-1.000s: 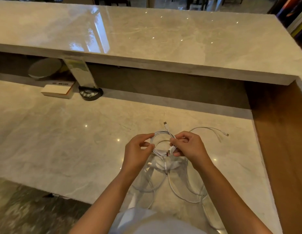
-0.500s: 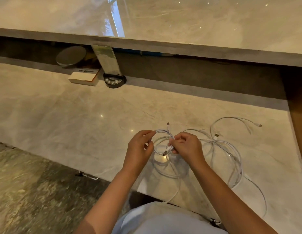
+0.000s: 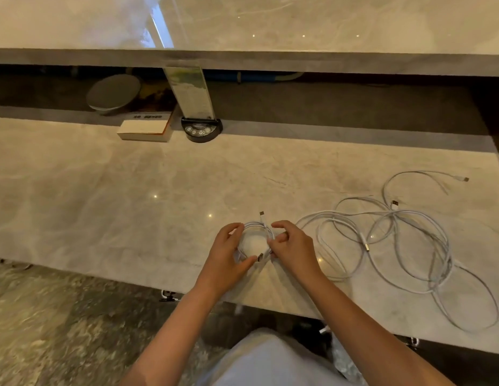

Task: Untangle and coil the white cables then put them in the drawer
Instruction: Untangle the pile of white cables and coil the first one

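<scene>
Head view: left hand (image 3: pixel 228 257) and right hand (image 3: pixel 294 250) fingers pinch one coiled cable (image 3: pixel 256 227) over counter (image 3: pixel 103 207). Tangled cables (image 3: pixel 396 246) remain loose beside; drawer not visible.

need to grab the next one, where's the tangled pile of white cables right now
In the head view the tangled pile of white cables lies loose on the marble counter, just to the right of the right hand, near the counter's right end.

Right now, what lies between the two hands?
In the head view, the coiled white cable sits between the left hand and the right hand; both grip it.
</scene>
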`<state>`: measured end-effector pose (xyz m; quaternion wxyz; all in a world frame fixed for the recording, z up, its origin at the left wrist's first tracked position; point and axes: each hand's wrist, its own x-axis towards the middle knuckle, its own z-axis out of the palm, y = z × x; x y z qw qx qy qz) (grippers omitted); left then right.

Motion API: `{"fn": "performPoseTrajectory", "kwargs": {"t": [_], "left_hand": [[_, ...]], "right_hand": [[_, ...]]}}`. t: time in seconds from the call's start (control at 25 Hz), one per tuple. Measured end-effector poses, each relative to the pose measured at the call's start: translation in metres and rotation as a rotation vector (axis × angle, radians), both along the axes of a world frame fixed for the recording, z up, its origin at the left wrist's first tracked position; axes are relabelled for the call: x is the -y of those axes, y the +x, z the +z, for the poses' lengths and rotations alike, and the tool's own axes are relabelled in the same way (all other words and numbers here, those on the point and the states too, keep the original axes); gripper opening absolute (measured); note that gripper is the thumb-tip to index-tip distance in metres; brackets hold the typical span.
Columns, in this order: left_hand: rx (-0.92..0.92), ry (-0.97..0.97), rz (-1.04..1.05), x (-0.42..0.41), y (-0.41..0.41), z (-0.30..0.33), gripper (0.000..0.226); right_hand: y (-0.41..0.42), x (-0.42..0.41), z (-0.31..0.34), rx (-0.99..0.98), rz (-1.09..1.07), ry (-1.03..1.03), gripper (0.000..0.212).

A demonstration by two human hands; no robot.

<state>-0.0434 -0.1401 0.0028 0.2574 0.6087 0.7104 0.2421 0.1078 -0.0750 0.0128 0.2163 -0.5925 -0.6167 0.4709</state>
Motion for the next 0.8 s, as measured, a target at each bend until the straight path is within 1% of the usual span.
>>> {"fn": "performPoseTrajectory", "kwargs": {"t": [0.12,0.24,0.32,0.4,0.44,0.48,0.52,0.64,0.8], "left_hand": [[-0.051,-0.017,-0.072,0.003,-0.008,-0.009,0.073],[-0.213,-0.008,-0.135,0.007,-0.012,-0.012,0.072],[-0.343,0.0,-0.168,0.008,-0.011,-0.014,0.065],[-0.456,-0.031,-0.171,0.01,-0.011,-0.017,0.06],[-0.501,-0.055,-0.168,0.013,-0.012,-0.02,0.06],[-0.528,-0.077,-0.162,0.015,-0.013,-0.024,0.061],[-0.54,-0.099,-0.161,0.016,-0.013,-0.027,0.061],[-0.576,-0.124,-0.182,0.017,-0.014,-0.032,0.059],[-0.597,-0.172,-0.193,0.016,-0.015,-0.029,0.061]], "right_hand": [[-0.007,0.005,-0.008,0.114,0.113,0.135,0.031],[-0.007,0.013,-0.018,0.263,0.255,0.25,0.034],[-0.003,0.018,-0.023,0.382,0.332,0.389,0.038],[0.002,0.022,-0.03,0.48,0.383,0.602,0.047],[0.005,0.023,-0.033,0.531,0.418,0.692,0.048],[0.007,0.025,-0.034,0.58,0.482,0.734,0.045],[0.01,0.026,-0.036,0.627,0.531,0.765,0.045],[0.02,0.032,-0.044,0.713,0.62,0.716,0.058],[0.024,0.034,-0.046,0.771,0.671,0.673,0.064]]}}
